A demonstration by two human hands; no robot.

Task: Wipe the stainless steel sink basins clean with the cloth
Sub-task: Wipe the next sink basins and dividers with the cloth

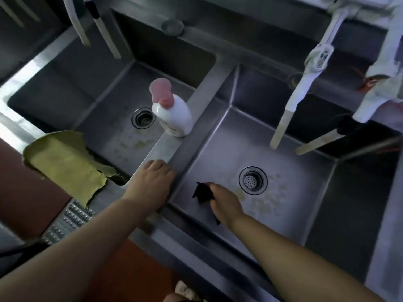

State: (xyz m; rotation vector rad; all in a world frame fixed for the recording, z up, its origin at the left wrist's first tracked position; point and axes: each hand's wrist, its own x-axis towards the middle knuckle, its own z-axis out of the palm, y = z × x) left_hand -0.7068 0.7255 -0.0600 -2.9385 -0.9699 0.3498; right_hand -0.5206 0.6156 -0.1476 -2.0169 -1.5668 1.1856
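A dark cloth (202, 192) is bunched in the right hand (224, 203), whose fingers are curled around it, pressing it against the floor of the right sink basin (305, 203) near that basin's left wall. The cloth sits just to the left of the round perforated drain (253, 180), with a patch of pale yellowish residue (263, 203) spread on the steel between hand and drain and to the near right of the drain.

The left hand (151, 185) lies palm down with fingers together and slightly bent, resting flat on the steel divider (165, 147) between the two basins, at its near end.

Further along the same divider stands a white pump bottle with a pink top (172, 110), tilted a little to the left.

The left sink basin (113, 118) has its own round drain (142, 118) and more yellowish specks on its floor. A worn, torn yellow-green cloth (65, 164) is draped over the near left corner of this basin's rim.

Pale hoses or faucet spouts hang over both basins: two (102, 31) at the far left, and one (290, 110) above the right basin, with a second stick-like piece (316, 144) beside it.

Near the left edge, a strip of studded metal (67, 221) shows below the surface.
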